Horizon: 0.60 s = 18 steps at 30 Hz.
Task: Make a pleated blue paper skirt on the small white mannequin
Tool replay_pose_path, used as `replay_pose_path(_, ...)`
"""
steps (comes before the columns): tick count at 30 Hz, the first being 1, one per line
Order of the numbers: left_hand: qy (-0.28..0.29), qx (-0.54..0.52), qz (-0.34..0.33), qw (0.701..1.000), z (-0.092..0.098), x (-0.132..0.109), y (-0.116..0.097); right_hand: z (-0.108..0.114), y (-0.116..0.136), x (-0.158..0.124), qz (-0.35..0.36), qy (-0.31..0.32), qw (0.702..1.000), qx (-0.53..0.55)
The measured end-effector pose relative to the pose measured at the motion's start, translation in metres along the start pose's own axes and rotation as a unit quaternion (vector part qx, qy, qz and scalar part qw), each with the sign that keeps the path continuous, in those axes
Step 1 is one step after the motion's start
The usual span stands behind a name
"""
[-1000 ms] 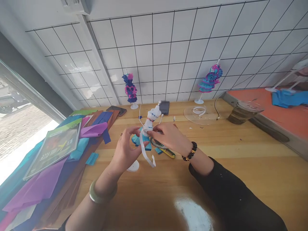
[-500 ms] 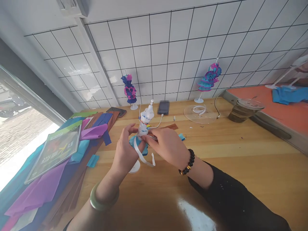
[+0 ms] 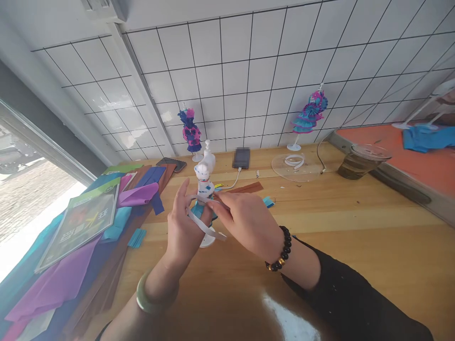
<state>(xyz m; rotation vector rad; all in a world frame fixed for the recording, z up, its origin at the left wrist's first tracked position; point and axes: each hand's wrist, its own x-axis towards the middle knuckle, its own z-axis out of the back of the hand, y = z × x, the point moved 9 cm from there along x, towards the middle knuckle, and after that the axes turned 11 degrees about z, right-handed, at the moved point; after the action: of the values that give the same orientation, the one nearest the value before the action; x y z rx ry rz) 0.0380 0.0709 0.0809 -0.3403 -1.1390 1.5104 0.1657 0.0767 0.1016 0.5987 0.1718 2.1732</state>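
Note:
A small white mannequin (image 3: 205,171) with blue marks stands tilted between my hands, its round base (image 3: 207,240) below. Light-blue paper (image 3: 197,211) wraps it under the waist. My left hand (image 3: 185,229) grips the mannequin at this paper, thumb and fingers on either side. A narrow white strip (image 3: 203,227) crosses the waist, and its loose end curls down over my left hand. At the waist's right side, my right hand (image 3: 250,221) pinches the strip between thumb and forefinger. The fingertips behind the mannequin are hidden.
Coloured paper sheets (image 3: 53,289) and a packet (image 3: 87,215) lie on the left. Two dressed mannequins (image 3: 192,132) (image 3: 308,116) stand by the tiled wall. A phone (image 3: 172,164), a dark device (image 3: 241,158) on a cable and a cup (image 3: 360,162) are farther back.
The mannequin has turned and shifted slightly left, standing more upright. The white strip now lies across the waist toward my left fingers, and its loose end has swung. Both hands keep their hold.

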Motion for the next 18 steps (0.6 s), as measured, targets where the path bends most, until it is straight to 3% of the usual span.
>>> replay_pose_path(6, -0.017, -0.022, 0.056, 0.998, 0.005, 0.006, 0.007, 0.009, 0.002, -0.002, 0.012, -0.028, 0.999, -0.045)
replay_pose_path(12, 0.012, -0.082, 0.093, 0.992, 0.004, 0.009, 0.011, 0.018, 0.007, -0.004, 0.056, -0.089, 0.994, -0.023)
replay_pose_path(18, 0.036, -0.144, 0.111, 0.983, 0.001, 0.011, 0.017, 0.017, -0.002, -0.001, 0.045, -0.095, 0.994, -0.014)
